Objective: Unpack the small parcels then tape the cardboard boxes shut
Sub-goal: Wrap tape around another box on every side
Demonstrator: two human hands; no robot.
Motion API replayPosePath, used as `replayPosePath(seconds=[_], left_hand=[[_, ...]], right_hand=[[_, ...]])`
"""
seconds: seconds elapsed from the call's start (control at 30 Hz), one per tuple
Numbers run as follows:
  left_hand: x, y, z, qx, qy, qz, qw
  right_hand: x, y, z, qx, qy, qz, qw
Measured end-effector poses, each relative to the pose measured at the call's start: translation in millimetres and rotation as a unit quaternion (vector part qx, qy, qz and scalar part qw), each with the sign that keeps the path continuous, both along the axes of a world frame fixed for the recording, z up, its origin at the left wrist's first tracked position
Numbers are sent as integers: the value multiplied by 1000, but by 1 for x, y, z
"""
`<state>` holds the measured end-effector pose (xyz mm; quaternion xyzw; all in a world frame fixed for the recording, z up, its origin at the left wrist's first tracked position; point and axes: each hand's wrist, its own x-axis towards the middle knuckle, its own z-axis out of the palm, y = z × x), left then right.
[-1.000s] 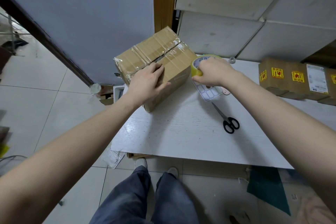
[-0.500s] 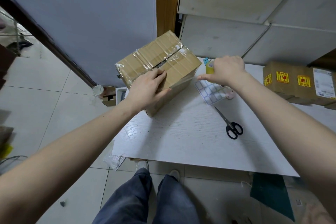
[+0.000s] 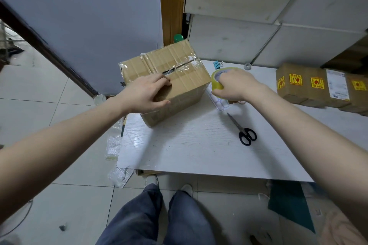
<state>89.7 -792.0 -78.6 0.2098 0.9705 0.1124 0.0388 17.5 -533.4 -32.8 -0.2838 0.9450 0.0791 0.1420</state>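
The cardboard box (image 3: 169, 77) stood at the far left corner of the white table (image 3: 199, 145), its left end at or slightly past the table edge, its top seam partly open under loose, wrinkled clear tape. In the inspector's judgement, the chief risk was that a pull on fresh tape would drag or tip the box off that edge, since only one hand steadied it; a second risk was that new tape laid over the wrinkled old film would bond poorly and leave the seam gaping. The left hand (image 3: 145, 93) lay on the near top edge of the box, fingers curled over the seam end and thumb pressed against the near side face, gripping the corner. The right hand (image 3: 235, 87) was held just right of the box, above a sheet of white labels (image 3: 219, 103), fingers closed round a yellowish roll of packing tape (image 3: 217, 79); whether a free tape end was lifted could not be told. Black-handled scissors (image 3: 243, 129) lay apart on the table, and labelled small parcels (image 3: 310, 85) stood at the far right.
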Motion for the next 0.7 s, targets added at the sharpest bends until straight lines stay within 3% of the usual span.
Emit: replayPosePath(seconds=[0.1, 0.27, 0.7], left_hand=[[-6, 14, 0, -23, 21, 27, 999], [-18, 39, -4, 11, 46, 62, 997], [-56, 62, -5, 56, -3, 29, 998]], right_hand=[[1, -3, -2, 4, 38, 5, 999], [-3, 3, -6, 3, 19, -10, 1000], [-14, 11, -10, -22, 19, -28, 999]])
